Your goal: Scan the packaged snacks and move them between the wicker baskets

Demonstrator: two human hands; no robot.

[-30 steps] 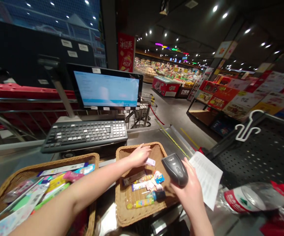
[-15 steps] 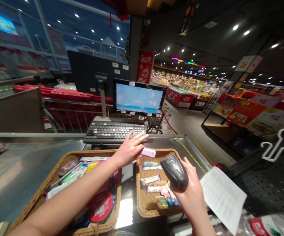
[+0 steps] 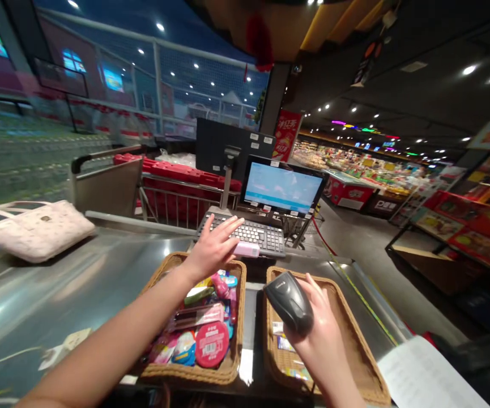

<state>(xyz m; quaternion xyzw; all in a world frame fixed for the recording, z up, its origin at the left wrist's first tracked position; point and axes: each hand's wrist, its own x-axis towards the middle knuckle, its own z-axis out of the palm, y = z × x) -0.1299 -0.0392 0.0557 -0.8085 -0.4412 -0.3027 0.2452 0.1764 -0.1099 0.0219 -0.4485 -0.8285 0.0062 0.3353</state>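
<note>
My left hand [image 3: 214, 246] reaches over the keyboard [image 3: 264, 235], fingers stretched toward the left keys. A small pale pink pack [image 3: 247, 250] with a white label sticks out from under it, held on the thumb side. In my right hand [image 3: 319, 323] is a black barcode scanner [image 3: 289, 303], held above the right wicker basket [image 3: 357, 334]. Small wrapped items [image 3: 285, 343] lie in that basket, partly hidden by the hand. Below my left forearm, the left wicker basket [image 3: 240, 317] holds a pile of colourful packets and a round red tub [image 3: 212, 344].
A lit screen [image 3: 282, 187] stands behind the keyboard, beside a second monitor [image 3: 234, 147] seen from its back. A pale handbag [image 3: 36, 229] rests on the metal counter [image 3: 113, 272] at left. A printed sheet [image 3: 431, 374] lies at lower right.
The view has turned left, bringing the handbag into sight. My left hand, with the pink pack, has moved left from the right basket's far edge over the keyboard. The scanner stays in my right hand.
</note>
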